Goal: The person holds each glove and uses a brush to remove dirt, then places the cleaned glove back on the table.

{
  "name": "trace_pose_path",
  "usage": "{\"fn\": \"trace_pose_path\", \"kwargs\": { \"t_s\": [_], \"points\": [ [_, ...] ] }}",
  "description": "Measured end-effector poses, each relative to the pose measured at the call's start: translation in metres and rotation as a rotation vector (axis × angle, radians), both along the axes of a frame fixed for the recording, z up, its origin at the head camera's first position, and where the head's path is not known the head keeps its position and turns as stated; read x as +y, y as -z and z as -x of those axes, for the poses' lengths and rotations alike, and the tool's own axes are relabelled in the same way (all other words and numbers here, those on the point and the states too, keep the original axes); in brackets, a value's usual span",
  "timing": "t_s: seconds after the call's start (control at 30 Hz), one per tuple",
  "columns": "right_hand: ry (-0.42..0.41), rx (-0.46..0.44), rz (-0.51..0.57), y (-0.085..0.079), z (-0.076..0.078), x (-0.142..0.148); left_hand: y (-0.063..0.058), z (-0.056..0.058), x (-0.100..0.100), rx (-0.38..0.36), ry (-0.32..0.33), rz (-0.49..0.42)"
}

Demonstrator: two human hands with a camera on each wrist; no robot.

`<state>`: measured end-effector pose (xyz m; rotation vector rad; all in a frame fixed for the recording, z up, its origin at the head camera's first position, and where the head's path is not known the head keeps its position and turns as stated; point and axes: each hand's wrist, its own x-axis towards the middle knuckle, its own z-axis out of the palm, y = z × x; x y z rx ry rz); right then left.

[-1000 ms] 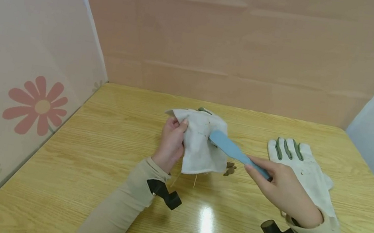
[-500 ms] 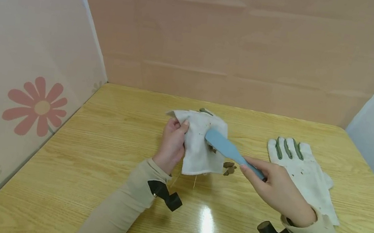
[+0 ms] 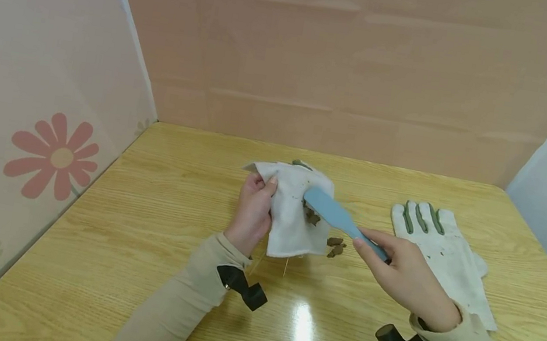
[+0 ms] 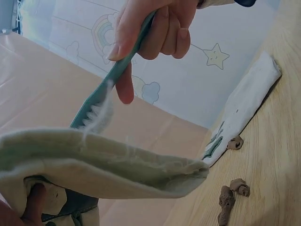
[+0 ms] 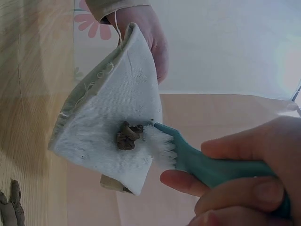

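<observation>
A white work glove (image 3: 287,220) with green trim is held up over the table, its cuff opening toward me. My left hand (image 3: 253,209) grips it at its left side, thumb on top; the other fingers are partly behind the cloth. A blue scrubbing brush (image 3: 332,210) is gripped by its handle in my right hand (image 3: 412,274). In the right wrist view its white bristles (image 5: 161,147) meet the glove right beside a brown, clay-like clump (image 5: 126,136) stuck to the cuff. Small dark specks dot the cloth.
A second white glove (image 3: 455,268) with green finger seams lies flat on the wooden table (image 3: 169,190) at the right. Several brown lumps (image 3: 335,247) lie between the two gloves. A tan panel (image 3: 351,76) stands behind the table, with patterned walls at both sides.
The brush moved slightly left across the glove, then back a little right and up, and the brown clump shows more from under it. My left hand and the glove have barely moved.
</observation>
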<state>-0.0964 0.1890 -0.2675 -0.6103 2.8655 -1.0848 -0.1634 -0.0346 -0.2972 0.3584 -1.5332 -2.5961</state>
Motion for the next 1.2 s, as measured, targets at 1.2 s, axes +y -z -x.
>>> {"fn": "trace_pose_path", "kwargs": {
  "t_s": [1.2],
  "points": [
    [-0.027, 0.005, -0.063, -0.0048, -0.0006, 0.0057, -0.0002, 0.0000, -0.0026, 0.006, 0.008, -0.017]
  ]
}}
